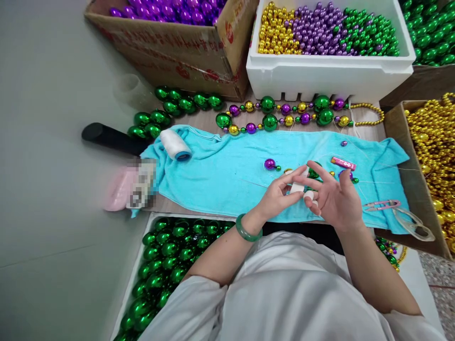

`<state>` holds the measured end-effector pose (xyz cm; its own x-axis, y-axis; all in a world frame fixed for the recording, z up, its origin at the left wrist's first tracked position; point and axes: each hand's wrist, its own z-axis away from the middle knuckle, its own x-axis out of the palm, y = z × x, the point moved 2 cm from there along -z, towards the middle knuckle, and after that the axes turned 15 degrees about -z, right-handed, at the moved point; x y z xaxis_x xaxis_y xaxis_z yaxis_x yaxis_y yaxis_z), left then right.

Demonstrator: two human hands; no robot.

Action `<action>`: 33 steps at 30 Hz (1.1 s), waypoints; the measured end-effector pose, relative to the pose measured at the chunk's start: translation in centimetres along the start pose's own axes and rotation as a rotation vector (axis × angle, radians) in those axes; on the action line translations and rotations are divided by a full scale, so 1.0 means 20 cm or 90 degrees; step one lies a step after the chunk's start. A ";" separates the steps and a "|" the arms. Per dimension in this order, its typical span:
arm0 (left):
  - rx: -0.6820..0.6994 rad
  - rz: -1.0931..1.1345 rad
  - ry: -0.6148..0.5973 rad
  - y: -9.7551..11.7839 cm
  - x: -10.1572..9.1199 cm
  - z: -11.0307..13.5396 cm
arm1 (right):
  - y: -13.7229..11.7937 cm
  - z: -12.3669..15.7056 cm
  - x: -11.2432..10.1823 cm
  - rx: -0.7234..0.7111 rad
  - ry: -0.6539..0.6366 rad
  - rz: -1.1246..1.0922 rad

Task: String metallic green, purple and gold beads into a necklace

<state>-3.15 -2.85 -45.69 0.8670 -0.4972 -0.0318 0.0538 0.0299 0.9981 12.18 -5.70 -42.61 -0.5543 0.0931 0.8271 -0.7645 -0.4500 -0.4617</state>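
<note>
My left hand (280, 193), with a green bangle (249, 228) on its wrist, pinches a small white strip (297, 186) that looks like tape. Beside it my right hand (336, 196) is turned palm up with fingers apart; white wraps (310, 195) cover some of its fingertips. Their fingers meet or overlap above the turquoise towel (220, 175). Partly behind the fingers lies a large green bead (314, 169). A purple bead (269, 164) and a small green bead (278, 168) rest to the left. To the right are a pink lighter (343, 163) and pink thread snips (383, 205).
A white thread spool (176, 145) lies on the towel's left. Behind runs a multicoloured bead string (269, 122). A white foam box (330, 76) and cardboard boxes (177, 52) of beads stand at the back. Green beads (170, 248) fill a tray at front left.
</note>
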 end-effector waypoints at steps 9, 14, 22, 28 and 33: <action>0.085 0.043 -0.035 -0.02 -0.01 0.02 | 0.00 -0.01 0.00 0.025 0.021 -0.007; 0.062 0.097 -0.036 -0.03 -0.01 0.02 | 0.02 -0.02 -0.01 0.006 0.058 0.026; -0.028 0.243 0.071 -0.06 0.05 -0.02 | 0.08 -0.04 -0.02 -0.075 0.130 0.134; -0.026 0.205 0.046 -0.03 0.05 -0.02 | 0.08 -0.03 -0.04 -0.127 0.096 0.209; 0.040 0.139 0.020 -0.03 0.01 -0.03 | 0.06 -0.02 -0.03 -0.132 0.078 0.221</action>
<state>-2.65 -2.50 -46.37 0.8696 -0.4577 0.1853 -0.1677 0.0793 0.9826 11.44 -5.86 -43.82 -0.8162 0.0784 0.5725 -0.5685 -0.2858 -0.7714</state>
